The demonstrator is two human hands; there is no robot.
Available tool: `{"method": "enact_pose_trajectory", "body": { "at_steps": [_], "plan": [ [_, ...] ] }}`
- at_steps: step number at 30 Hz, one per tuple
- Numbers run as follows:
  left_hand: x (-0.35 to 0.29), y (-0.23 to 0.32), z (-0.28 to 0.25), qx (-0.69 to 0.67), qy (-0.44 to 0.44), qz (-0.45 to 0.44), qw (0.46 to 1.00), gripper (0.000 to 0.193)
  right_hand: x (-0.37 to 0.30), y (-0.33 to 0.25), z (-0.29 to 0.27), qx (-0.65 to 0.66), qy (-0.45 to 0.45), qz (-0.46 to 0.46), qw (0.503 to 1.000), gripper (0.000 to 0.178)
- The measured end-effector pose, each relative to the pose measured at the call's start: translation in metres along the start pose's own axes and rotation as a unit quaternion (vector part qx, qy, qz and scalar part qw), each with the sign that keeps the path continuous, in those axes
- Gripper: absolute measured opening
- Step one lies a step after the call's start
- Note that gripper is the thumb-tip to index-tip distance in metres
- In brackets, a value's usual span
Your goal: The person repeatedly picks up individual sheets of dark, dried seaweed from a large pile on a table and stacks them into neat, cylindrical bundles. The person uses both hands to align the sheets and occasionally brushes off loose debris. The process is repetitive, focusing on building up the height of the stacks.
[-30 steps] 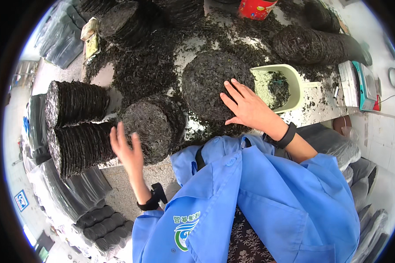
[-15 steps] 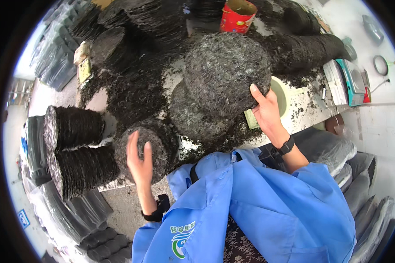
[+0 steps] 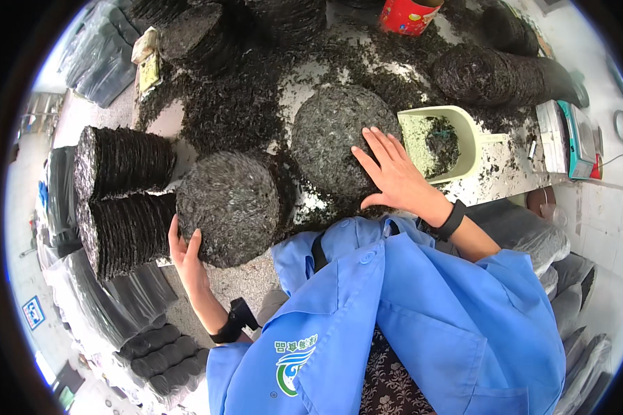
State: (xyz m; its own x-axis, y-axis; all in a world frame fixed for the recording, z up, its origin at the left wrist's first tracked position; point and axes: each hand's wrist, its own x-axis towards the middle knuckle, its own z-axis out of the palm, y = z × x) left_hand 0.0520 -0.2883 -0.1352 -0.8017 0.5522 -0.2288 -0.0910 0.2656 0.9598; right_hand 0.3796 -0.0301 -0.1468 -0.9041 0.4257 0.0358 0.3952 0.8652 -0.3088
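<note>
A round, dark dried-seaweed sheet (image 3: 230, 200) tops the low stack in front of me, left of centre. At its near left edge, my left hand (image 3: 189, 261) grips the rim, thumb over the edge and fingers along the outer side. Right of it lies another round seaweed sheet (image 3: 336, 138) on the table. My right hand (image 3: 394, 176) rests on that sheet's right part, open, with fingers spread flat. What lies under both sheets is mostly hidden.
Beside my right hand sits a pale green dustpan (image 3: 469, 145) with seaweed scraps. Two seaweed stacks (image 3: 128, 162) lie sideways at left. A red bucket (image 3: 405, 17) stands far back; a scale (image 3: 580, 142) is at right. Loose seaweed (image 3: 235, 114) covers much of the table.
The sheet raised in my right hand is no longer held up; it seems to have gone onto the left stack. My right hand has opened onto a sheet; my left has moved to the stack's rim.
</note>
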Motion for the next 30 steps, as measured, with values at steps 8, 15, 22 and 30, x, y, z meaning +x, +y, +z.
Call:
{"method": "enact_pose_trajectory", "body": {
  "at_steps": [8,15,22,30],
  "plan": [
    [0.007,-0.013,0.022,0.311,0.053,0.223,0.922,0.032,0.003,0.011,-0.005,-0.046,-0.040,-0.063,0.996,0.064],
    [-0.007,-0.013,0.057,0.495,-0.134,0.255,0.820,0.031,-0.014,0.022,-0.028,0.259,0.304,0.197,0.896,0.031],
    [-0.008,0.020,0.099,0.362,-0.120,0.276,0.882,0.038,-0.012,0.042,-0.037,0.751,0.364,0.245,0.493,0.028],
    [-0.024,0.031,0.160,-0.216,-0.134,-0.007,0.967,0.065,0.020,-0.032,-0.013,0.807,0.098,0.271,0.515,0.044]
  ]
}}
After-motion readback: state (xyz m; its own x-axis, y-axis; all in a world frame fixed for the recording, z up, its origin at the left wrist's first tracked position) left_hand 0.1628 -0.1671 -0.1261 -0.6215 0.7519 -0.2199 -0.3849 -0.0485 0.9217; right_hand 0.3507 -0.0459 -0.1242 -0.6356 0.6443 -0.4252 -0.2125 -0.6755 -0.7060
